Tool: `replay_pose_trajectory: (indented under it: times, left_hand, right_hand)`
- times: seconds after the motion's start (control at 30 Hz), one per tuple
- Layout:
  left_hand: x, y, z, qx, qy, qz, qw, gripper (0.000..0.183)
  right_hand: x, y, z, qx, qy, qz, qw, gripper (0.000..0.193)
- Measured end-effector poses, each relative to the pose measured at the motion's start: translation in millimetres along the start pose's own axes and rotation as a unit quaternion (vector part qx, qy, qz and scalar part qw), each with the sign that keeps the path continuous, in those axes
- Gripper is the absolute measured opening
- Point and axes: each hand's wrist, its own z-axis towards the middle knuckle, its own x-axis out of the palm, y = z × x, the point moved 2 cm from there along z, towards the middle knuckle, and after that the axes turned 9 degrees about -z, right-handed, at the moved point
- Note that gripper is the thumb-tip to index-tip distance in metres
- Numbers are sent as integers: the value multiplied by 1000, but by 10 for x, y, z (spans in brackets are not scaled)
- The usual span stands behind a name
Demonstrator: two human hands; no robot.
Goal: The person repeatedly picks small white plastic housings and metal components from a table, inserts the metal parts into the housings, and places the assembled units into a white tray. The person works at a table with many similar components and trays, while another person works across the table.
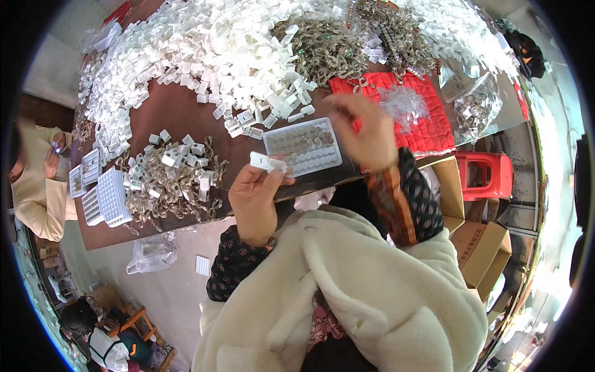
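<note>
My left hand [255,197] is closed, pinching a small white plastic case [263,162] between thumb and fingers above the table's near edge. Just beyond it lies a white ribbed tray [322,164] with rows of small round greyish discs [304,141], which look like button cells. My right hand [370,133] is raised beside the tray's right side, near a red cloth [427,127]. Its fingers are bent and smeared by motion, so whether they hold anything cannot be made out. To the left, more white cases [167,160] lie on a heap of tangled wire strands [176,192].
A huge pile of white cases [204,43] covers the far table, with wire bundles [325,53] beside it. Stacked trays [114,195] stand at the left edge, near another person [40,186]. A red stool [486,175] and cardboard boxes [480,251] are at right.
</note>
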Motion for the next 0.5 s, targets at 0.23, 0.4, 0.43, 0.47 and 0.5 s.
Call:
replay_pose_trajectory:
  times: [0.23,0.4,0.43,0.47,0.5]
  left_hand:
    - [-71,0,-70,-11,-10,17,1000,16]
    - [-77,12,-55,-20,-9,15,1000,14]
    - [-79,11,-52,-19,-10,15,1000,15]
    - [-80,13,-51,-19,-12,14,1000,15]
    - [-82,15,-51,-20,-13,16,1000,15]
  right_hand:
    - [208,-1045,372,89,-8,-264,960,18]
    - [236,-1111,373,61,-25,-282,957,18]
    - [186,-1113,373,66,-32,-256,964,18]
    - [137,-1108,368,70,-44,-233,969,18]
    - [93,-1119,354,123,-43,-148,980,18]
